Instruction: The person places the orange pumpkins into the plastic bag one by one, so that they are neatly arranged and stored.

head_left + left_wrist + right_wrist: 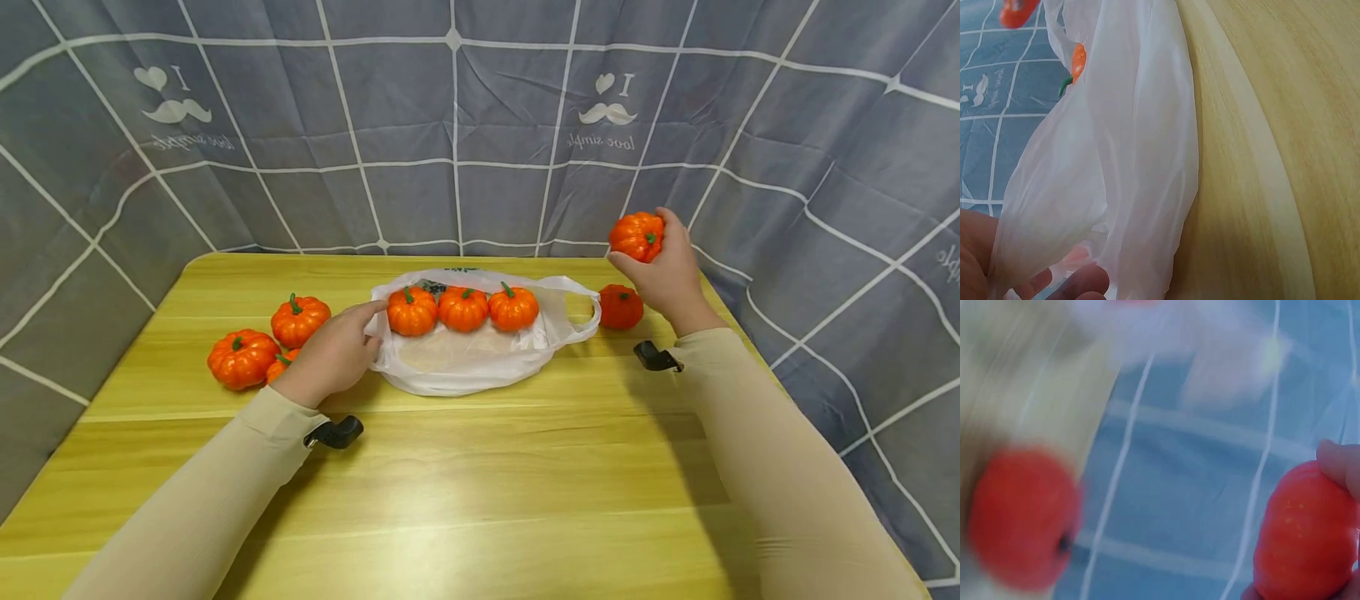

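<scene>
My right hand [667,271] grips a small orange pumpkin [636,237] by its sides, raised above the table's right side. Below it, a second pumpkin [620,307] sits on the table by the bag's right handle. A white plastic bag [450,383] lies in the middle, mouth spread. Three pumpkins with green stems [462,309] stand in a row in its opening. My left hand [337,354] pinches the bag's left end; in the left wrist view the plastic [1054,206] passes between thumb and fingers [1082,284].
Three more pumpkins [243,359] cluster on the table [450,500] at left, one partly hidden behind my left hand. A grey curtain [405,117] with white lines hangs right behind the table's back edge and along both sides.
</scene>
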`<state>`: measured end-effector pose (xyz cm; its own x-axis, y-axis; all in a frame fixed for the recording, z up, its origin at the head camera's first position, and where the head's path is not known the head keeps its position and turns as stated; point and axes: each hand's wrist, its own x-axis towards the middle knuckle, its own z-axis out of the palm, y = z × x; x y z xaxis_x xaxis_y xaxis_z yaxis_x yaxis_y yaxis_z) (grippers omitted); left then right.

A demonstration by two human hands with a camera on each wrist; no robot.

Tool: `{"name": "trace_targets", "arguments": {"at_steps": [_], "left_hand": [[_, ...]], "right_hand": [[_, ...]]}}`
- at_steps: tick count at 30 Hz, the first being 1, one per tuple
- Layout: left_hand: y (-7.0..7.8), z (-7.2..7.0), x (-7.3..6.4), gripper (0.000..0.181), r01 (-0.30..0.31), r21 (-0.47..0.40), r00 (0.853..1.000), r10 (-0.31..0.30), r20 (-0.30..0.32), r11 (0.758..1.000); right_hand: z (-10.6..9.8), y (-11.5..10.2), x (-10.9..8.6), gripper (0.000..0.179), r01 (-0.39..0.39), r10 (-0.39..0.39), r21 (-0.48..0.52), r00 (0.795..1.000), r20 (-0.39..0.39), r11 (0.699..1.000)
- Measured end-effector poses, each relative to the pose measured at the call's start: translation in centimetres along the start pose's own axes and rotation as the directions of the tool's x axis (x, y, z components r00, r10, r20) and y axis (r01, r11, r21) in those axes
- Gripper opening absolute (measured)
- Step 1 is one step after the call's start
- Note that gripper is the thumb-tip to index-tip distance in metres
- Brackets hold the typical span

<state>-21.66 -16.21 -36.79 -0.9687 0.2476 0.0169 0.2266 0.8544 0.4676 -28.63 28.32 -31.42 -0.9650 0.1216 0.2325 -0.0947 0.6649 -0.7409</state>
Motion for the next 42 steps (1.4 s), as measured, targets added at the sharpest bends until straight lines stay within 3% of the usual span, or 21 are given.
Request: {"name": "trace_targets", "arguments": {"at_steps": [3,7,15,22,27,31,42], "left_hand": [[0.0,0.0,0.0,0.058,0.002,-0.003,1.0,-0.002,0.001,1.0],[0.1,0.0,0.0,0.059,0.007,-0.009,1.0,-0.007,0.004,1.0],[0.0,0.1,0.0,0.06,0.013,-0.02,1.0,-0.013,0.006,1.0],[0.0,0.2,0.0,0.062,0.012,-0.032,1.0,-0.012,0.007,0.999],[0.2,0.1,0.0,0.064,0.016,-0.045,1.0,-0.015,0.013,0.999],[0.2,0.1,-0.1,0.064,0.018,-0.055,1.0,-0.017,0.016,0.998],[0.1,0.2,-0.3,0.063,0.005,-0.047,1.0,-0.005,0.017,0.999]], "right_hand": [[2.3,-2.3,-0.6,0.097,0.108,-0.108,0.005,0.992,0.061,0.994],[5.8,-4.9,-1.7,0.095,0.201,-0.204,0.037,0.967,0.152,0.979],[11.7,-8.7,-4.2,0.097,0.241,-0.246,0.058,0.905,0.348,0.969],[15.9,-10.0,-6.0,0.102,0.334,-0.297,0.008,0.826,0.479,0.943],[17.8,-10.1,-7.0,0.102,0.362,-0.298,-0.009,0.781,0.549,0.932],[18.7,-9.8,-7.7,0.102,0.386,-0.299,-0.029,0.758,0.58,0.922],[19.6,-9.8,-8.8,0.103,0.37,-0.214,-0.116,0.735,0.643,0.922]]}}
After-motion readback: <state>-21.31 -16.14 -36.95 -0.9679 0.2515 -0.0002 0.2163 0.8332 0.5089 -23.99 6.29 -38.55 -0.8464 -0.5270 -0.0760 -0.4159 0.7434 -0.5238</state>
